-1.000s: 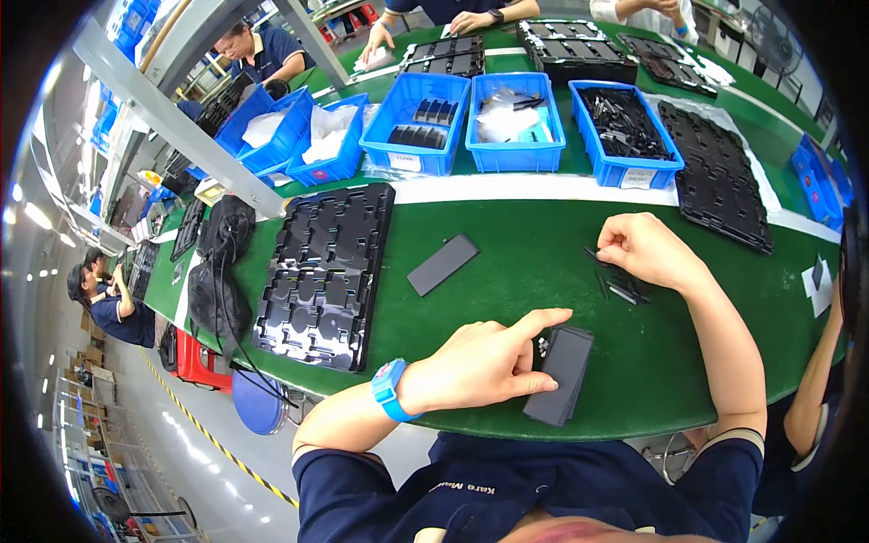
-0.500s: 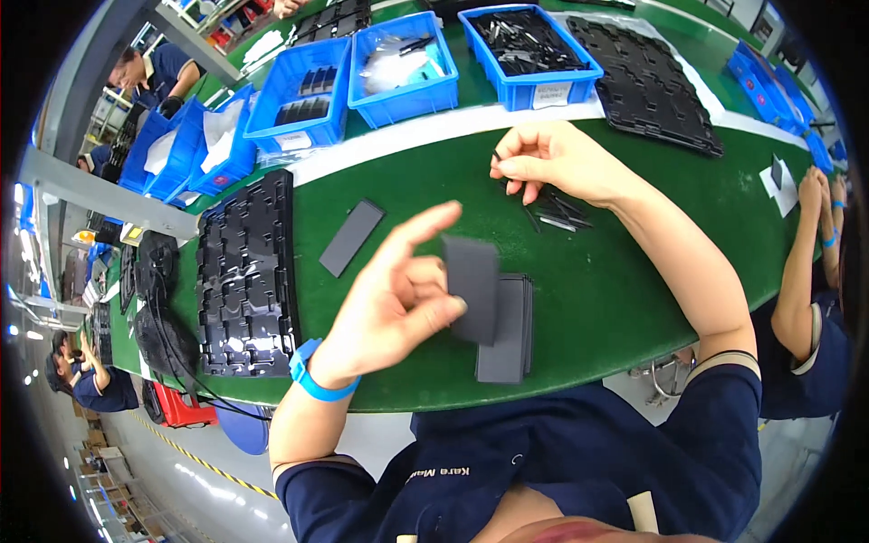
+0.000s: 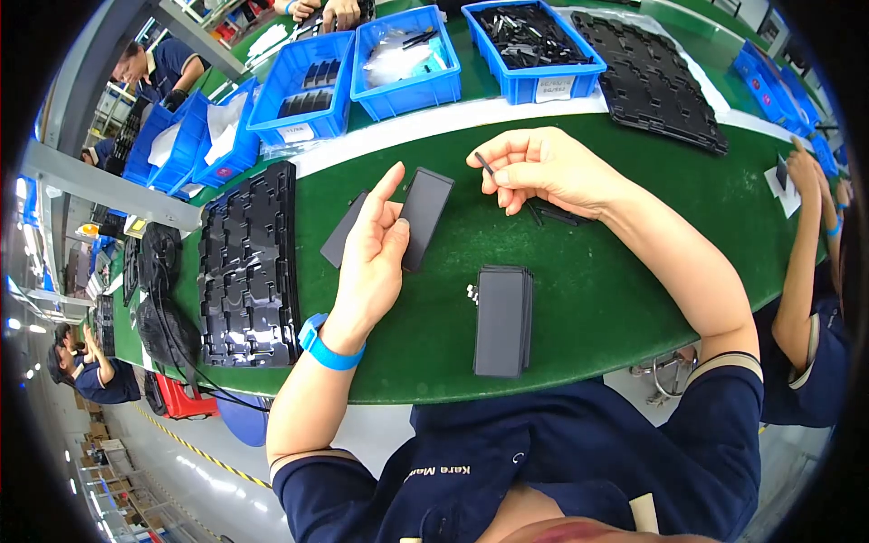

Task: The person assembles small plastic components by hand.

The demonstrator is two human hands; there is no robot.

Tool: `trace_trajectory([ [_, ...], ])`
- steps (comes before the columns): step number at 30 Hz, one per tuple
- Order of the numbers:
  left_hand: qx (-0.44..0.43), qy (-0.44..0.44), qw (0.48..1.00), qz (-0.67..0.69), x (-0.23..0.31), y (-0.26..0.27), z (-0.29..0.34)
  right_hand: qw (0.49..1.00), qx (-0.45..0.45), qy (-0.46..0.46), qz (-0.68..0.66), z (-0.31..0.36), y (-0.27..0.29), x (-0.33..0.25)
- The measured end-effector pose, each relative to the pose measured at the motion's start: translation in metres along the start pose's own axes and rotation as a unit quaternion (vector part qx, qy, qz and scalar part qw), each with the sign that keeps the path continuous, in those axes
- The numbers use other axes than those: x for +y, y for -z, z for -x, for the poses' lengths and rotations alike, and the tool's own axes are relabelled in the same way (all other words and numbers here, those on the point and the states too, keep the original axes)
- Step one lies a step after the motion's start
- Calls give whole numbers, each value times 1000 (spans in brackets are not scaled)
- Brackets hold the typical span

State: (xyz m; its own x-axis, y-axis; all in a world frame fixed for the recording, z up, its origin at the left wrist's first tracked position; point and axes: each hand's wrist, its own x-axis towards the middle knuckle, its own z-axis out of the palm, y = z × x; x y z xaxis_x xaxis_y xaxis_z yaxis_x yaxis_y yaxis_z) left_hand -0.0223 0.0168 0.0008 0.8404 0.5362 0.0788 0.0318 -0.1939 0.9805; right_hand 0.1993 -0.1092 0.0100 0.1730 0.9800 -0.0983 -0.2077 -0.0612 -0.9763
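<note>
The green workbench (image 3: 579, 299) is filling the view, and the person is sitting at its six o'clock edge. At nine o'clock a stack of black moulded trays (image 3: 249, 258) is lying flat; another black tray (image 3: 656, 77) is sitting at one o'clock, and blue bins (image 3: 403, 59) of dark parts are lining the far edge from eleven to twelve.

The left hand (image 3: 376, 258) is lifting a flat dark panel (image 3: 424, 217) off the bench, thumb and fingers clamped on its lower edge, forefinger pointing up. The right hand (image 3: 543, 167), at two o'clock from the left, is pinching a thin black strip (image 3: 485, 164) between thumb and fingertips. The two hands are apart, so strip and panel are not yet meeting; by my reading this piece is only beginning.

A second dark panel (image 3: 342, 231) is lying just behind the left hand, and a small pile of panels (image 3: 502, 319) is resting near the person at five o'clock. More strips (image 3: 552, 215) are lying under the right wrist. Nothing is blocking the gap between the hands. A co-worker's arm (image 3: 806, 226) is working at three o'clock, well apart.
</note>
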Motion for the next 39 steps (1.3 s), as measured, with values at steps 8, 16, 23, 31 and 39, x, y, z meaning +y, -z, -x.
trace_trajectory([
  [8, 4, -137, 953, -270, 3, -11, 2, 1000, 11, 4, 4, -5, -5, 6],
  [16, 22, -162, 915, -369, 6, -17, 5, 996, 65, 17, 58, -1, -31, 5],
  [23, 30, -174, 911, -372, 6, -18, 5, 993, 76, 29, 85, 1, -40, 9],
  [31, 28, -170, 917, -359, 7, -20, 7, 991, 94, 44, 87, 3, -43, 12],
  [39, 40, -186, 925, -329, 6, -21, 6, 992, 90, 62, 61, 2, -44, 17],
])
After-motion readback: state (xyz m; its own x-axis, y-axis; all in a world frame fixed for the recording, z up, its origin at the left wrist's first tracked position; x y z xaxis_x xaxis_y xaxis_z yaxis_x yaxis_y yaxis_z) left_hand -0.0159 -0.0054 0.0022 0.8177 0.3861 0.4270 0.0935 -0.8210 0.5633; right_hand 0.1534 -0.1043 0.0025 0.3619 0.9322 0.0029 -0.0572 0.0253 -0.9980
